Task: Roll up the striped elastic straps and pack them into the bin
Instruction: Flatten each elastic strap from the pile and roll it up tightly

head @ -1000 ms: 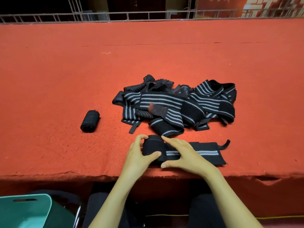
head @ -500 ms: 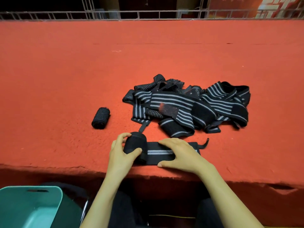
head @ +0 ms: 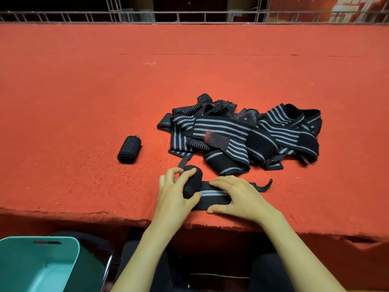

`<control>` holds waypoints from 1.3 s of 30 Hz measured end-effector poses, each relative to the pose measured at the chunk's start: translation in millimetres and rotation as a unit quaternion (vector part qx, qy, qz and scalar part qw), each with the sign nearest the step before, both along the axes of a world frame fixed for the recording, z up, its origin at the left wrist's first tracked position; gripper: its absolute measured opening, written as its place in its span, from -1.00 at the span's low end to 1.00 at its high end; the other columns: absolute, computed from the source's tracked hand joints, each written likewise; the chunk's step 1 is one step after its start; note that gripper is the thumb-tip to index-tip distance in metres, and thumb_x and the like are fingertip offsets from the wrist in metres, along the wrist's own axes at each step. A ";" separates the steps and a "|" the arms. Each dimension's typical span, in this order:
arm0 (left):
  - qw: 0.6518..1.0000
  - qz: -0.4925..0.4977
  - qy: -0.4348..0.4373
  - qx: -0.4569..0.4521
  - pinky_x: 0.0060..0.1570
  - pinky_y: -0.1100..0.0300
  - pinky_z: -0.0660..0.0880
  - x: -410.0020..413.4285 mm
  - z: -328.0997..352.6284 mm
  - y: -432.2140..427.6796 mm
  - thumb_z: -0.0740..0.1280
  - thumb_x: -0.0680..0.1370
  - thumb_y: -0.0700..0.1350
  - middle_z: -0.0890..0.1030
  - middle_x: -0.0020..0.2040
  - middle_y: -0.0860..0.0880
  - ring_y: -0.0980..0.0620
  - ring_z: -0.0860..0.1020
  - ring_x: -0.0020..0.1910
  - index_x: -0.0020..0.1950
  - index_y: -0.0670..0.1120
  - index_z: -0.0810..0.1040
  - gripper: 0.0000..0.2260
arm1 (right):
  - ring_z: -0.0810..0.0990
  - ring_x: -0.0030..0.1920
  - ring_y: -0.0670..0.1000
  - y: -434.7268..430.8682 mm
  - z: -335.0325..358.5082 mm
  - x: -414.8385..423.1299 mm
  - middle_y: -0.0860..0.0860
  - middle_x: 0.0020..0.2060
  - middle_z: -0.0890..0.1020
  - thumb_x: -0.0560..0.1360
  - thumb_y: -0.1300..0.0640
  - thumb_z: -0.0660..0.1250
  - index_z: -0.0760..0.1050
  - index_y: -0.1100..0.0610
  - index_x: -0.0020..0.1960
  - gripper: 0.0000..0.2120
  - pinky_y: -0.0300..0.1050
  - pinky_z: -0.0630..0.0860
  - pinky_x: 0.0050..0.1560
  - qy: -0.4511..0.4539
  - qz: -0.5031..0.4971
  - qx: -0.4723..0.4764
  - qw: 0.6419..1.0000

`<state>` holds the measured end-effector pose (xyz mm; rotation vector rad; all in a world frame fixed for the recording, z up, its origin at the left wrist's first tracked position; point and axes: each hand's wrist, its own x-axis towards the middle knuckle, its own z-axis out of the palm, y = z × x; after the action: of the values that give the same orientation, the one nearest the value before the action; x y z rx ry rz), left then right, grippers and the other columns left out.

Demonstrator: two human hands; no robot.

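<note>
Head view: one finished roll [head: 129, 150], one half-rolled strap [head: 210, 199].

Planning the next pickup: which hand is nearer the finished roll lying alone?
Left. The left hand sits right of the finished roll; the right hand lies farther right on the strap.
</note>
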<state>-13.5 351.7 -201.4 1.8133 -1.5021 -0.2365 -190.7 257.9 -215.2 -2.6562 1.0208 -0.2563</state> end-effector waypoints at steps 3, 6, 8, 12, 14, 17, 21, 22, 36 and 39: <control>0.999 -0.045 -0.019 0.008 0.10 0.51 0.12 -2.5 1.3 -1.4 0.50 0.37 0.04 0.31 0.21 0.14 0.18 0.19 0.05 0.32 0.15 0.46 -0.46 | 0.36 0.36 -0.10 1.3 0.0 -13.4 -0.14 0.35 0.44 0.24 -0.53 0.16 0.40 -0.05 0.39 -0.13 -0.10 0.27 0.37 -0.001 -0.016 0.002 1.000; 0.996 -0.084 -0.018 0.007 0.12 0.64 0.05 -7.8 2.0 -2.0 0.50 0.35 0.06 0.30 0.21 0.18 0.21 0.19 0.08 0.31 0.17 0.46 -0.46 | 0.28 0.39 -0.15 1.4 2.9 -28.6 -0.19 0.39 0.37 0.24 -0.49 0.27 0.35 -0.10 0.42 -0.16 -0.23 0.13 0.35 -0.006 -0.039 0.019 0.999; 0.994 -0.105 -0.001 0.003 0.14 0.63 0.04 -11.3 1.9 -3.1 0.52 0.34 0.06 0.33 0.21 0.19 0.21 0.21 0.12 0.27 0.16 0.50 -0.48 | 0.26 0.39 -0.18 2.3 4.5 -35.7 -0.22 0.39 0.35 0.28 -0.41 0.35 0.33 -0.12 0.43 -0.20 -0.30 0.09 0.30 -0.014 -0.049 0.029 0.998; 0.987 -0.153 0.052 0.000 0.19 0.57 0.08 -22.3 0.1 -4.2 0.48 0.33 0.16 0.41 0.22 0.25 0.28 0.26 0.23 0.16 0.17 0.57 -0.58 | 0.25 0.39 -0.20 4.4 2.3 -39.7 -0.24 0.37 0.36 0.24 -0.43 0.34 0.33 -0.13 0.42 -0.18 -0.33 0.07 0.28 -0.029 -0.060 0.041 0.997; 0.985 -0.152 0.081 0.003 0.18 0.56 0.13 -27.7 0.3 -5.4 0.44 0.43 0.07 0.48 0.20 0.24 0.28 0.33 0.23 0.11 0.11 0.61 -0.73 | 0.25 0.39 -0.20 4.1 -1.1 -40.1 -0.24 0.37 0.37 0.21 -0.47 0.31 0.34 -0.15 0.41 -0.16 -0.32 0.07 0.32 -0.043 -0.067 0.052 0.995; 0.980 -0.132 0.148 -0.014 0.12 0.48 0.30 -27.8 3.8 -7.5 0.36 0.52 -0.17 0.56 0.12 0.18 0.29 0.45 0.16 0.02 0.02 0.65 -0.86 | 0.24 0.39 -0.19 4.1 -3.8 -42.4 -0.25 0.36 0.36 0.19 -0.50 0.29 0.33 -0.17 0.41 -0.15 -0.27 0.08 0.38 -0.049 -0.069 0.067 0.994; 0.959 -0.083 0.272 -0.016 0.01 0.39 0.45 -21.1 2.3 -9.2 0.42 0.44 -0.30 0.52 0.05 0.08 0.17 0.53 0.07 -0.04 0.00 0.61 -0.78 | 0.22 0.36 -0.24 2.1 -3.1 -52.7 -0.31 0.33 0.32 0.24 -0.44 0.37 0.31 -0.18 0.41 -0.19 -0.23 0.09 0.41 -0.051 -0.073 0.070 0.994; 0.960 -0.061 0.275 -0.007 0.00 0.37 0.45 -20.4 1.2 -9.0 0.46 0.42 -0.26 0.50 0.04 0.09 0.12 0.53 0.05 -0.02 0.03 0.58 -0.77 | 0.19 0.34 -0.27 2.2 -3.2 -55.4 -0.33 0.32 0.30 0.24 -0.42 0.38 0.31 -0.18 0.41 -0.20 -0.24 0.09 0.40 -0.053 -0.079 0.076 0.993; 0.963 -0.018 0.246 0.110 0.19 0.02 0.43 -40.6 -3.9 -20.9 0.46 0.40 0.09 0.42 0.20 -0.01 0.01 0.46 0.14 0.24 0.09 0.29 -0.49 | 0.26 0.32 -0.14 6.1 1.2 -58.4 -0.21 0.27 0.38 0.27 -0.25 0.50 0.34 -0.05 0.40 -0.22 -0.22 0.21 0.34 -0.081 -0.118 0.082 0.986; 0.962 -0.012 0.254 0.100 0.19 -0.01 0.44 -34.5 -5.0 -18.0 0.48 0.38 0.08 0.43 0.17 0.00 0.00 0.47 0.13 0.22 0.10 0.32 -0.49 | 0.24 0.32 -0.14 7.8 -0.5 -52.7 -0.20 0.26 0.38 0.28 -0.26 0.49 0.35 -0.04 0.39 -0.23 -0.22 0.21 0.35 -0.078 -0.110 0.088 0.987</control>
<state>-48.0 333.7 -206.4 1.7128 -1.1624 -0.8262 -243.3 265.7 -215.7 -2.3277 1.2237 -0.3944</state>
